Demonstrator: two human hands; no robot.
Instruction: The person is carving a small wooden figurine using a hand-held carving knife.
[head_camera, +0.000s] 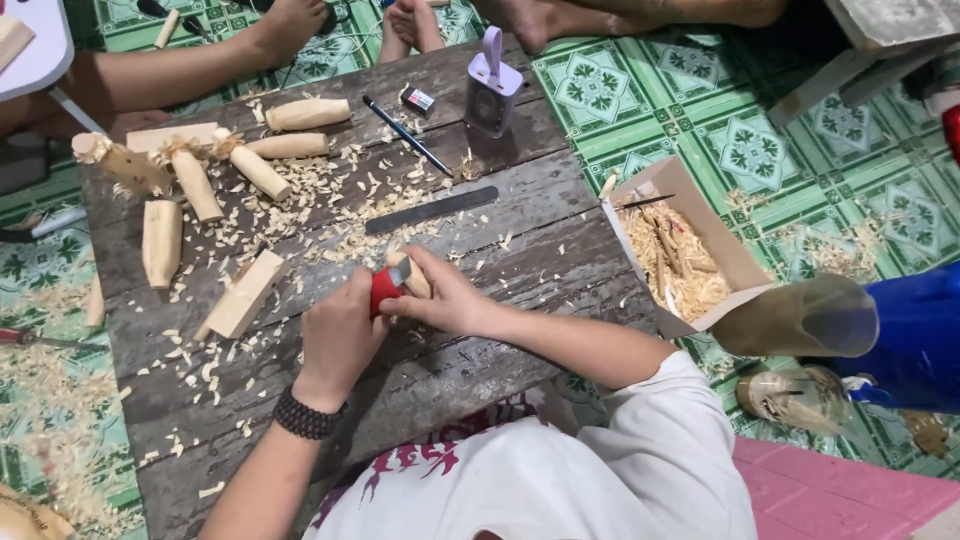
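Whittling goes best with short, shallow cuts: the left hand (340, 335) grips the red-handled knife (386, 287), while the right hand (445, 300), touching it, is closed around a small wood piece (412, 278) above the plank counter (480, 370), fingers behind the edge.

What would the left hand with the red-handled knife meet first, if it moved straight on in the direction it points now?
Almost at once the small wood piece held in the right hand; the left hand points the knife up and right at it. Beyond lies the long dark file, though depth is unclear.
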